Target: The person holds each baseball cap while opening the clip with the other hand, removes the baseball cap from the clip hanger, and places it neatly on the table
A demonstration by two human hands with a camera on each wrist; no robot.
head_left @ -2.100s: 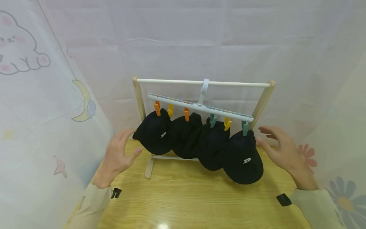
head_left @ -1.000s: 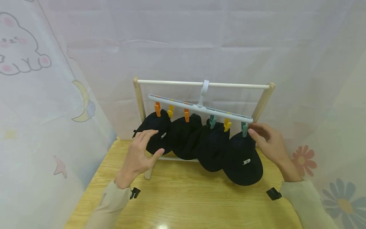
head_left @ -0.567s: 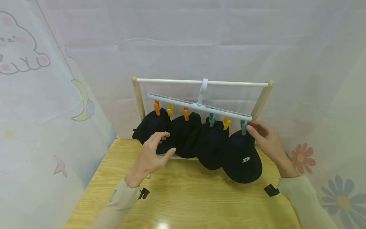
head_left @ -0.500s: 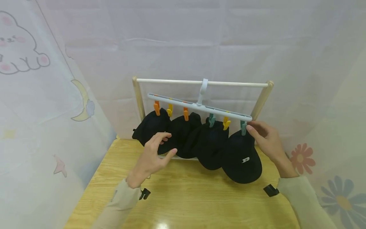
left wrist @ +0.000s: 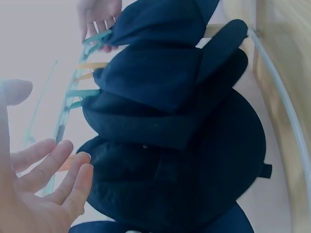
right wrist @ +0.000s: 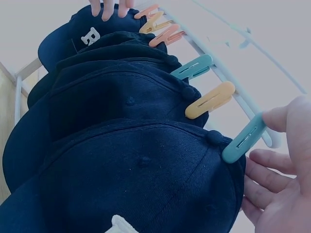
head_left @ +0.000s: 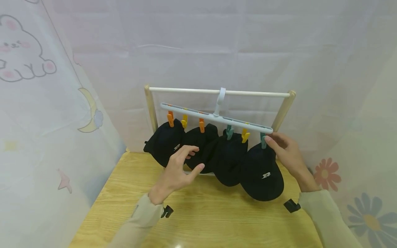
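Observation:
Several black baseball caps hang in an overlapping row from a pale blue clip hanger (head_left: 192, 112). My right hand (head_left: 288, 155) is at the hanger's right end. Its thumb and fingers pinch the teal clothespin (right wrist: 245, 138) that clips the rightmost cap (head_left: 260, 179), which bears a white letter. The fingers lie partly hidden behind that cap. My left hand (head_left: 178, 172) is held in front of the left-hand caps, thumb and fingers apart, with nothing in it. Orange (head_left: 170, 119), yellow (head_left: 245, 136) and other teal clothespins (head_left: 229, 132) line the hanger.
A stand with wooden posts (head_left: 283, 110) and a white crossbar (head_left: 183, 90) carries the hanger by its hook (head_left: 220, 98). It stands on a wood-grain table (head_left: 217, 220). Printed cloth hangs at the left (head_left: 28, 113), behind and at the right.
My right hand has moved in from beside the rack to the rightmost teal clothespin. My left hand has travelled rightward from the left end, across the front of the caps. The caps hang much as before.

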